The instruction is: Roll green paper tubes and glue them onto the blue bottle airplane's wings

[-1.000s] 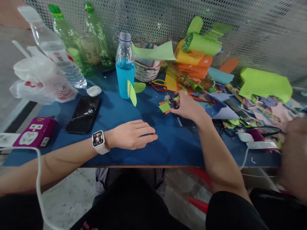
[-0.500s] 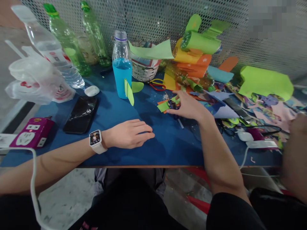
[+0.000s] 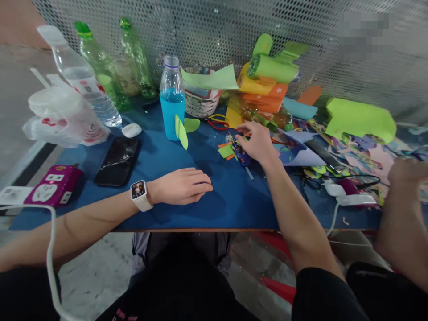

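from the head view, the right hand has thumb and forefinger parted, just beside small green and orange paper scraps on the blue table. the left hand lies there, fingers loosely extended (a white watch at its wrist). the blue-wrapped bottle stands upright nearby.

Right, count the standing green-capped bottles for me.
2: one green-capped bottle just right of the white-capped bottle, the other farther right, left of the blue-wrapped bottle. More could be hidden.
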### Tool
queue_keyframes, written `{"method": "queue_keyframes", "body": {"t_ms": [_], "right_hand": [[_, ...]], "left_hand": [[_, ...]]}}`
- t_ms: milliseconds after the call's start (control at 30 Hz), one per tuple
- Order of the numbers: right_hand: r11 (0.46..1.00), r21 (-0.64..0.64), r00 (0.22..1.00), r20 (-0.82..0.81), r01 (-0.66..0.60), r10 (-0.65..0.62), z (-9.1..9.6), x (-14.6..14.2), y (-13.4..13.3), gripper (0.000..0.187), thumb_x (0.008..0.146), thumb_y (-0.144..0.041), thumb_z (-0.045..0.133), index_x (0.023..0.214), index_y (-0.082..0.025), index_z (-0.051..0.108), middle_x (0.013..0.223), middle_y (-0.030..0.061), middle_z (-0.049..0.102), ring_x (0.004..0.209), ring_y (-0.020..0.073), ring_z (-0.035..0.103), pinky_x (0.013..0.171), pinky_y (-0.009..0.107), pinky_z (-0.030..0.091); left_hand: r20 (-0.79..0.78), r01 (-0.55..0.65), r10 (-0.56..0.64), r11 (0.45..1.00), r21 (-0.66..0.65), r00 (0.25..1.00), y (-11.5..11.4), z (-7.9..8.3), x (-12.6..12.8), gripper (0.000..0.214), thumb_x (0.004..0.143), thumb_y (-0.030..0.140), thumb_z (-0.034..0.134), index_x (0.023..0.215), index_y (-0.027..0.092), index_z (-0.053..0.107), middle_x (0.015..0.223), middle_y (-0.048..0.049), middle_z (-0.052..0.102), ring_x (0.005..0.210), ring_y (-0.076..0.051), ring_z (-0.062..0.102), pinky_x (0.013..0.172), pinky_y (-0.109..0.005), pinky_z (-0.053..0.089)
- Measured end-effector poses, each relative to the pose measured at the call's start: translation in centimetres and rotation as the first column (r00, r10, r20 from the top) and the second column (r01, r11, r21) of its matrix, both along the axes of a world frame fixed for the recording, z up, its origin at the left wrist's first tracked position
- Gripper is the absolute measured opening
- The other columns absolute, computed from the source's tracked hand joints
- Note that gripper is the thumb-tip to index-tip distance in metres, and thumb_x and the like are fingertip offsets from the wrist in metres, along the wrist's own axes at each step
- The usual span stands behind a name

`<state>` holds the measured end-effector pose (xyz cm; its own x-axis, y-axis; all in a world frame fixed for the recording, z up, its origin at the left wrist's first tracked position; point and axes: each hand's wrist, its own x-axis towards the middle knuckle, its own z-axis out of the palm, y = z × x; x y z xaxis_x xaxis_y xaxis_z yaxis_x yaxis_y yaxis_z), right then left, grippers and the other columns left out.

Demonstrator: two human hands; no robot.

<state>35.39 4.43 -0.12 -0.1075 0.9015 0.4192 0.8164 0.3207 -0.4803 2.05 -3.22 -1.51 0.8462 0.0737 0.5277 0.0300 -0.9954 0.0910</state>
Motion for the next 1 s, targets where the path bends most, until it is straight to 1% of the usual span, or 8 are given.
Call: {"method": "queue_keyframes", "body": {"t_ms": [167, 267, 467, 600, 733, 800, 900, 1000], "right_hand": [[0.992, 0.041, 0.978, -0.176, 0.123, -0.114, 1.7, -2.0, 6.4, 0.034, 0.106, -0.052, 0.067, 0.118, -0.021, 0.071, 0.102, 0.0121, 0.082, 0.090, 0.0280, 0.080, 0.094, 0.052, 0.068], [0.960, -0.265, 0.789, -0.571, 0.086, -0.228, 2.5, -3.2, 12.7, 0.057, 0.110, -0.077, 0.050, 0.118, -0.022, 0.066, 0.096, 0.0114, 0.079, 0.086, 0.0293, 0.081, 0.079, 0.050, 0.070], [0.974, -0.223, 0.675, -0.711, 0.050, -0.197, 2.5, -4.5, 18.5, 0.040, 0.088, -0.060, 0.082, 0.101, -0.028, 0.062, 0.103, 0.0098, 0.077, 0.102, 0.0331, 0.081, 0.077, 0.049, 0.071], [0.985, 0.107, 0.641, -0.767, 0.138, -0.006, 2.8, -4.1, 14.0, 0.057, 0.091, -0.078, 0.074, 0.118, -0.028, 0.067, 0.123, 0.0111, 0.075, 0.109, 0.0338, 0.079, 0.083, 0.055, 0.071], [0.953, 0.264, 0.573, -0.809, 0.151, 0.133, 2.8, -3.1, 6.3, 0.052, 0.097, -0.072, 0.076, 0.127, -0.032, 0.064, 0.132, 0.0062, 0.074, 0.091, 0.0218, 0.073, 0.077, 0.044, 0.068], [0.961, 0.236, 0.498, -0.856, 0.141, 0.137, 2.4, -2.5, 2.9, 0.042, 0.096, -0.064, 0.081, 0.121, -0.034, 0.064, 0.124, 0.0037, 0.077, 0.077, 0.0187, 0.069, 0.064, 0.040, 0.063], [0.975, 0.205, 0.495, -0.858, 0.087, 0.136, 1.6, -2.0, -0.8, 0.036, 0.095, -0.065, 0.081, 0.113, -0.037, 0.068, 0.124, 0.0042, 0.080, 0.093, 0.0251, 0.076, 0.064, 0.042, 0.064], [0.991, 0.114, 0.482, -0.874, 0.069, 0.067, 1.0, -2.5, -3.5, 0.033, 0.093, -0.063, 0.083, 0.104, -0.036, 0.067, 0.115, 0.0041, 0.080, 0.094, 0.0274, 0.079, 0.062, 0.042, 0.065]], "left_hand": [[-0.102, -0.006, 0.006, 1.000, -0.004, 0.995, 0.1, -0.3, -0.4, 0.023, 0.117, 0.018, 0.052, 0.126, 0.016, 0.073, 0.121, -0.0125, 0.081, 0.101, -0.024, 0.075, 0.090, -0.039, 0.056], [-0.163, -0.017, 0.014, 1.000, -0.016, 0.987, 0.4, -0.5, -0.5, 0.025, 0.117, 0.018, 0.051, 0.128, 0.016, 0.073, 0.125, -0.0130, 0.081, 0.104, -0.024, 0.075, 0.093, -0.039, 0.055], [-0.143, -0.027, 0.019, 0.998, -0.054, 0.989, 0.6, -0.7, -0.4, 0.024, 0.117, 0.018, 0.050, 0.126, 0.016, 0.073, 0.125, -0.0135, 0.080, 0.105, -0.026, 0.074, 0.093, -0.041, 0.055], [-0.037, -0.074, 0.068, 0.974, -0.214, 0.997, 0.4, -1.0, -0.2, 0.023, 0.117, 0.021, 0.052, 0.126, 0.014, 0.073, 0.123, -0.0140, 0.079, 0.107, -0.027, 0.075, 0.098, -0.042, 0.059], [0.070, -0.102, 0.153, 0.875, -0.474, 0.986, 0.2, -0.8, -0.1, 0.026, 0.115, 0.031, 0.060, 0.131, 0.014, 0.071, 0.125, -0.0153, 0.078, 0.104, -0.026, 0.077, 0.092, -0.039, 0.062], [0.105, -0.109, 0.223, 0.770, -0.629, 0.969, 0.2, -0.5, -0.1, 0.032, 0.113, 0.037, 0.065, 0.136, 0.015, 0.070, 0.124, -0.0146, 0.078, 0.100, -0.023, 0.077, 0.087, -0.036, 0.062], [0.155, -0.048, 0.311, 0.557, -0.829, 0.938, 0.4, -0.1, 0.1, 0.048, 0.111, 0.048, 0.071, 0.147, 0.016, 0.066, 0.132, -0.0171, 0.079, 0.106, -0.023, 0.080, 0.088, -0.034, 0.064], [0.314, 0.211, 0.310, 0.322, -0.923, 0.897, 0.7, 0.1, 0.4, 0.070, 0.104, 0.071, 0.073, 0.150, 0.018, 0.066, 0.142, -0.0204, 0.078, 0.114, -0.029, 0.082, 0.092, -0.038, 0.068]]}}
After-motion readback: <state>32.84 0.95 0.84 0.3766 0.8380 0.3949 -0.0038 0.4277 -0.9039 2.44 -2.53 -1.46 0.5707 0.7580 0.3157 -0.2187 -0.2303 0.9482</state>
